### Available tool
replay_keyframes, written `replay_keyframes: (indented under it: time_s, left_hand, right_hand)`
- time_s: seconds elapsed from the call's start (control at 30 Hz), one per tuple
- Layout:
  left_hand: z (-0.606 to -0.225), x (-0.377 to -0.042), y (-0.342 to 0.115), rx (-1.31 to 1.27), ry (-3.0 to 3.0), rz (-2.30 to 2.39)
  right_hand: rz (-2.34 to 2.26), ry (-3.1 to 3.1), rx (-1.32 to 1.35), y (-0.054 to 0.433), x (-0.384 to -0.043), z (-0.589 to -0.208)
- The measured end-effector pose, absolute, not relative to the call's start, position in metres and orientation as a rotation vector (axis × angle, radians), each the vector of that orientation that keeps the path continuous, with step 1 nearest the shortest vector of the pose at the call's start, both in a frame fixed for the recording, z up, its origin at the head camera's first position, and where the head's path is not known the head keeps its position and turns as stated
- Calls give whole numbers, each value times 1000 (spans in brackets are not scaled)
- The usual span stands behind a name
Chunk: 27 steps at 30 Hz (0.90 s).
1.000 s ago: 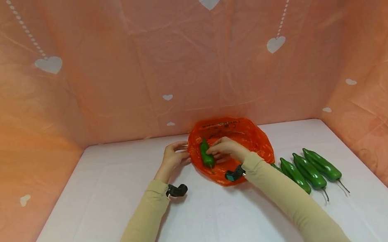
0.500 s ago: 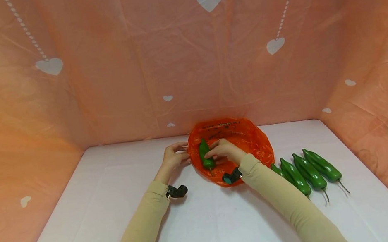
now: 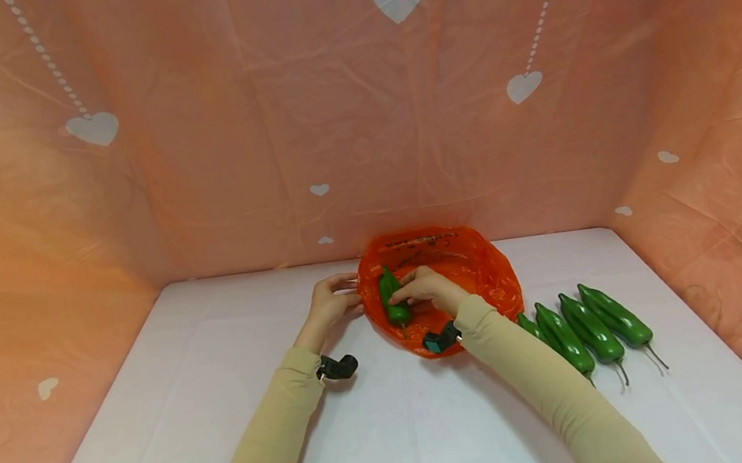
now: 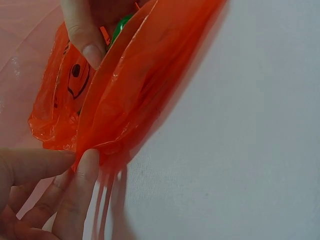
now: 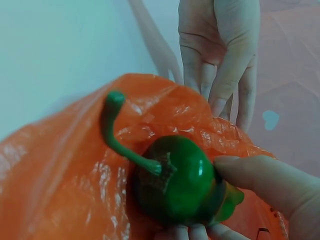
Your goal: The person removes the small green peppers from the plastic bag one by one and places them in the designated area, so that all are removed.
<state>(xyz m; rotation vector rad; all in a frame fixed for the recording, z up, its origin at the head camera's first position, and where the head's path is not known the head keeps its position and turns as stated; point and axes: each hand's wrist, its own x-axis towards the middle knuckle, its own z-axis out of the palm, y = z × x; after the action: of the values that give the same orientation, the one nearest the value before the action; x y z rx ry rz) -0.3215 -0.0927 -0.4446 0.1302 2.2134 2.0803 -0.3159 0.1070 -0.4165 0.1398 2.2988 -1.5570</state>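
Note:
An orange-red plastic bag (image 3: 492, 269) with dark print stands with its mouth spread at the back of the table. My left hand (image 3: 331, 303) is at the bag's left side; in the left wrist view its thumb and fingertips pinch the rim. Inside the mouth, against the left wall, my right hand (image 3: 431, 288) holds a glossy green chili pepper (image 3: 395, 314). Seen in the right wrist view, the thumb lies along one side of this pepper (image 5: 187, 182) and the fingers come from below, its curved stem pointing toward the camera. The bag's bottom is hidden.
Several more green chili peppers (image 3: 593, 330) lie side by side on the white table (image 3: 387, 437), right of the bag, one partly behind the right sleeve (image 3: 543, 374). Peach sheeting with white hearts (image 3: 338, 108) encloses the table at the back and sides.
My right hand has shifted slightly left and closer round the pepper, which has moved a little left within the bag. The left hand has stayed at the rim.

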Motion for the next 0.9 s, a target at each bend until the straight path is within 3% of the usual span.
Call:
replay_keyframes:
  time_s: [0.9]
  left_hand:
    - [-443, -323, -94, 169, 2212, 2079]
  right_hand:
    - [-1570, 2251, 58, 129, -310, -393]
